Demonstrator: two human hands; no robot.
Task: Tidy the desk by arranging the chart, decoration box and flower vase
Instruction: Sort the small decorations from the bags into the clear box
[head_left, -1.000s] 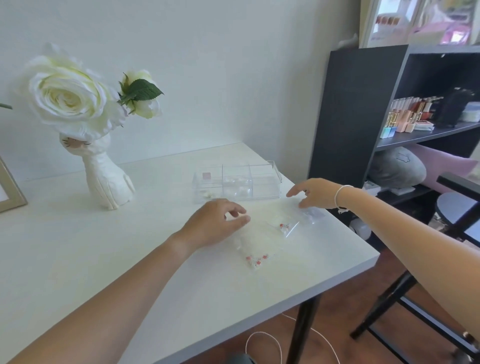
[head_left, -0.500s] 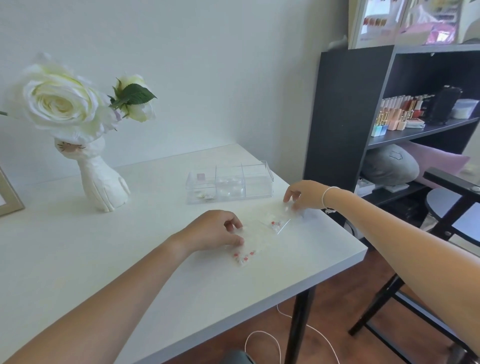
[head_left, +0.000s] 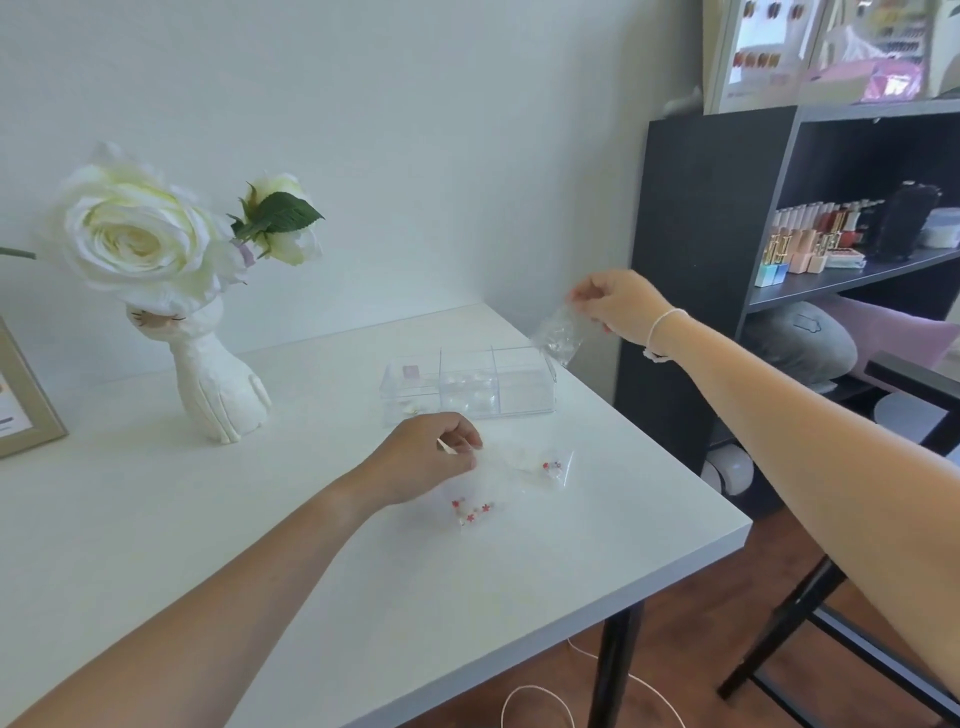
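Above the far right corner of the white desk (head_left: 156, 545), the right hand (head_left: 621, 306) now holds a small clear bag (head_left: 558, 335) pinched by its top edge between thumb and fingers, so the bag hangs in the air just beyond the right end of the decoration box (head_left: 470, 387). Half a second ago that hand was down on the desk surface, fingers on the bags lying there; it has since risen and moved back toward the wall, taking one bag with it.

Nearer the person, the left hand (head_left: 426, 460) stays low on the desk, its fingers curled and closed on the edge of a clear bag (head_left: 548, 467) with red beads inside, much as it was before. Another bag of red beads (head_left: 472, 512) lies flat just in front of that hand.

The transparent decoration box sits in the same spot, toward the back right of the desk, its three compartments open at the top. Left of it stands the white flower vase (head_left: 215, 389) with its large white rose (head_left: 132, 239), upright and well apart from both hands. At the far left edge a framed chart (head_left: 23, 405) shows only in part. A black shelf (head_left: 711, 249) stands to the right of the desk.
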